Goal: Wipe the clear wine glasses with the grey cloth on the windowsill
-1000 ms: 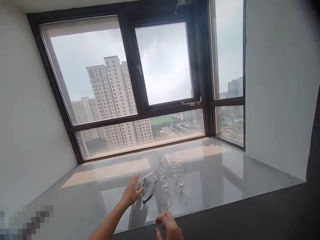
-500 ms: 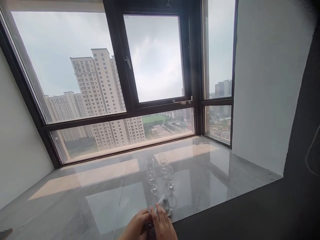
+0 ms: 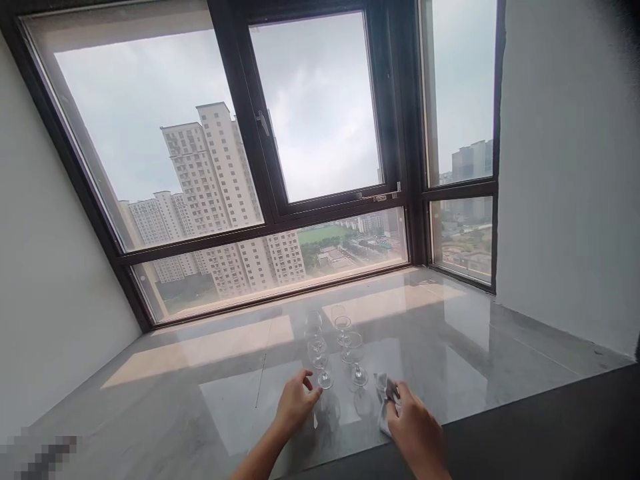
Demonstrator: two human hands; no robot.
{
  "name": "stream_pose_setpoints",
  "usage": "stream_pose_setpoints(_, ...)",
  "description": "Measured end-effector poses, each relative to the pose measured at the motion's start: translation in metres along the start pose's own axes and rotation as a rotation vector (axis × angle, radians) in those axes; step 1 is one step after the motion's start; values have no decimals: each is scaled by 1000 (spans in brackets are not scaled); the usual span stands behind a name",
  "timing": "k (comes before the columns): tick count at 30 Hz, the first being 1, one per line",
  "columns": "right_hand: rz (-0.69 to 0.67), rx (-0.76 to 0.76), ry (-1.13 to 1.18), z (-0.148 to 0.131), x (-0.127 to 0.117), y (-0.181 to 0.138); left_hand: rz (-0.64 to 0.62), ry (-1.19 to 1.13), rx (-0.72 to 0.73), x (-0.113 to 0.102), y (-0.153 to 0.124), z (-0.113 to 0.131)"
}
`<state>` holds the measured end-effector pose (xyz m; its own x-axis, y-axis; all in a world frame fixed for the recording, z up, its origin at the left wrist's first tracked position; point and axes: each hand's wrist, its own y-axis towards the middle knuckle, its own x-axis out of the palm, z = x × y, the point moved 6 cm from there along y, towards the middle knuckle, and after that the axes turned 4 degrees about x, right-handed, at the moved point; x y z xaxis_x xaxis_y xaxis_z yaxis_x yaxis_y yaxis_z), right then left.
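My left hand [image 3: 296, 403] reaches over the sill with thumb and fingers apart. Its fingertips are right beside the foot of the nearest left wine glass [image 3: 325, 379]; whether they touch it I cannot tell. Gripped in my right hand [image 3: 416, 427] is a crumpled white-grey cloth [image 3: 386, 407], low over the sill near its front edge. To the left of the cloth is the nearest right wine glass [image 3: 359, 375]. Several clear stemmed glasses form two short rows leading toward the window, overlapping one another in view.
The glossy grey marble windowsill [image 3: 165, 393] reflects the sky. Behind it stands a dark-framed window [image 3: 325, 220] with a handle, overlooking tall buildings. White walls [image 3: 565, 200] close off both sides. The sill's front edge drops to a dark area at lower right.
My hands, together near the front of the sill before, have separated. The left one is now by the glass foot, while the right has moved rightward with the cloth. The camera view has shifted left.
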<state>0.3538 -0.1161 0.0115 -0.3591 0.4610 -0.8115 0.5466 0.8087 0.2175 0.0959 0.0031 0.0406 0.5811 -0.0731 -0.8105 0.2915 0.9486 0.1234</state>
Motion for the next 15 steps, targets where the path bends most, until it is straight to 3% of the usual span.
stream_pose_setpoints(5, 251, 124, -238, 34, -15, 42, -2, 110, -145, 16, 21, 12)
stream_pose_setpoints(15, 268, 149, -199, 40, -12, 44, 127, 410, -105, 15, 31, 27)
